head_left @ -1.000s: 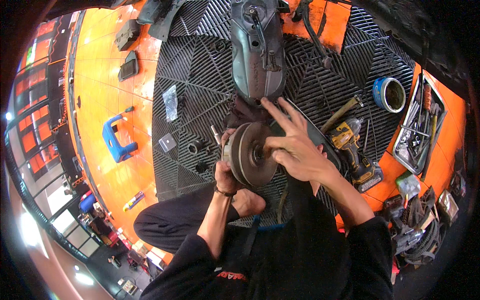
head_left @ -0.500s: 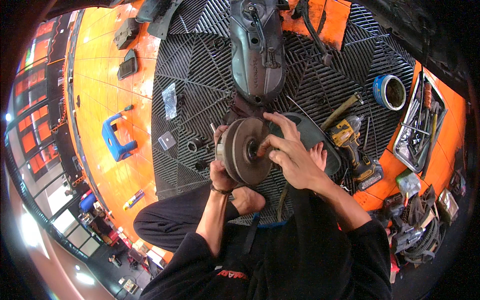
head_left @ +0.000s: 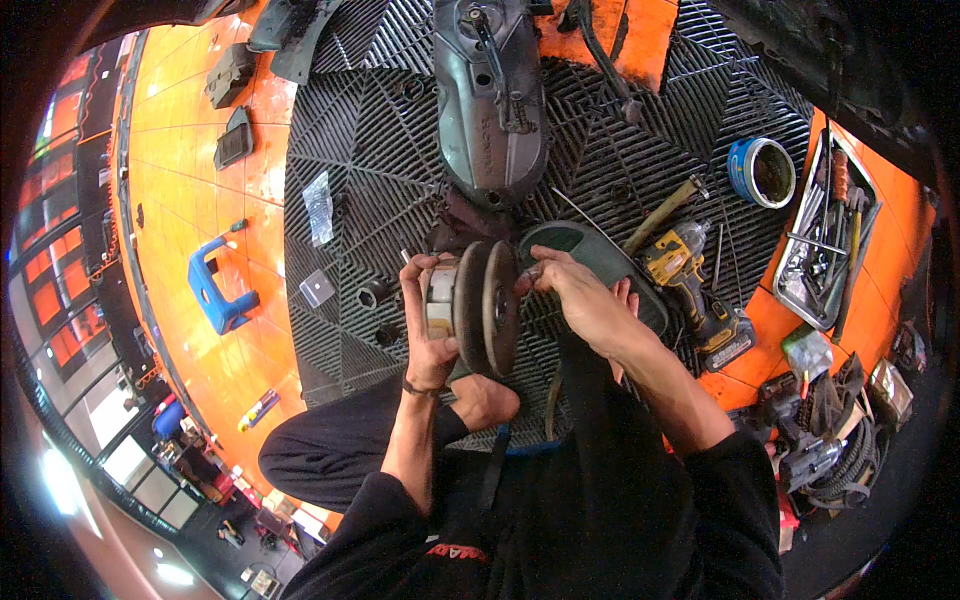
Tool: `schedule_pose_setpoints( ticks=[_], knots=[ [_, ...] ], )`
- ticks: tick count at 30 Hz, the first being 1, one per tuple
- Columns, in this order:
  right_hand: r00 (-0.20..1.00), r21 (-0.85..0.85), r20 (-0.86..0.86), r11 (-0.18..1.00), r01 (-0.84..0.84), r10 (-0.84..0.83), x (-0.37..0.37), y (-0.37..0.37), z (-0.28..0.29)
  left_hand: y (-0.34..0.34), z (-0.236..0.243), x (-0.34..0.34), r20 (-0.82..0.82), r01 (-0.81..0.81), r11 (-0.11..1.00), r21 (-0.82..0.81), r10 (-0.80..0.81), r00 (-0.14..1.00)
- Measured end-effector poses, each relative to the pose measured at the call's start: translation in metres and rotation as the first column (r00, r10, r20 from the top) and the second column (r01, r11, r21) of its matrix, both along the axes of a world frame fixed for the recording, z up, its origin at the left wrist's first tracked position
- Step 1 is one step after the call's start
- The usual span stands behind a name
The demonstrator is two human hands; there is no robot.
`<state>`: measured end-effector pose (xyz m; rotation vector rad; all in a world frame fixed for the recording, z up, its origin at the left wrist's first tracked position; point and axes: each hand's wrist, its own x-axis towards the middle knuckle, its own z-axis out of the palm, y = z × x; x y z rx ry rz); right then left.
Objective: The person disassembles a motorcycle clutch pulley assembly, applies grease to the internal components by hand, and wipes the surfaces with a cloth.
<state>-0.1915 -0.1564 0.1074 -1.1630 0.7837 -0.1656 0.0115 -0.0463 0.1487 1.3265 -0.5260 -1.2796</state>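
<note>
My left hand (head_left: pixel 428 325) is wrapped round the pale drum side of a pulley assembly (head_left: pixel 498 310), two worn metal discs with a groove between them. The assembly is held upright above my lap, its discs nearly edge-on. On its right, my right hand (head_left: pixel 585 300) has its fingers bent and bunched at the hub, with dark smears on the fingertips. Whatever those fingers pinch, if anything, is too small to make out. Just beyond the pulley lies a dark reddish cloth (head_left: pixel 465 228), against the end of a long grey engine casing (head_left: pixel 492 120).
On the black slatted mat (head_left: pixel 370 160) lie a yellow cordless impact driver (head_left: pixel 685 265), a hammer (head_left: pixel 665 212) and a socket (head_left: pixel 371 293). A blue grease tub (head_left: pixel 745 172) and a metal tool tray (head_left: pixel 815 295) stand at right. A blue stool (head_left: pixel 215 295) is on the orange floor at left.
The pulley assembly has turned so its discs face more to the right, nearly edge-on. My right hand has drawn back slightly from the hub's face, its fingers more bunched. The view has shifted a little.
</note>
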Motion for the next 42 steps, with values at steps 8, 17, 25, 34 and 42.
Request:
schedule_pose_setpoints(
  ticks=[8,17,25,34,42],
  knots=[
    [0.994,-0.529,0.087,0.843,0.100,-0.063,-0.009,-0.002,0.040,0.030,-0.016,0.014,-0.274,-0.121,0.986,0.119,0.150,0.950],
    [0.973,-0.747,0.196,0.661,0.071,0.118,0.006,-0.018,0.031,0.039,-0.024,0.017,-0.322,-0.165,0.979,0.120,0.196,0.926],
    [0.961,-0.835,0.141,0.550,-0.014,0.239,0.011,-0.028,0.026,0.040,-0.024,0.021,-0.287,-0.078,0.992,0.094,0.102,0.952],
    [0.979,-0.031,0.146,0.990,-0.138,0.141,0.006,-0.018,0.048,0.032,-0.018,0.016,-0.400,-0.186,0.981,0.044,0.188,0.897],
    [0.974,-0.512,0.200,0.859,0.011,0.108,-0.003,-0.015,0.056,0.051,-0.036,0.031,-0.534,-0.202,0.978,-0.057,0.141,0.833]
  ],
)
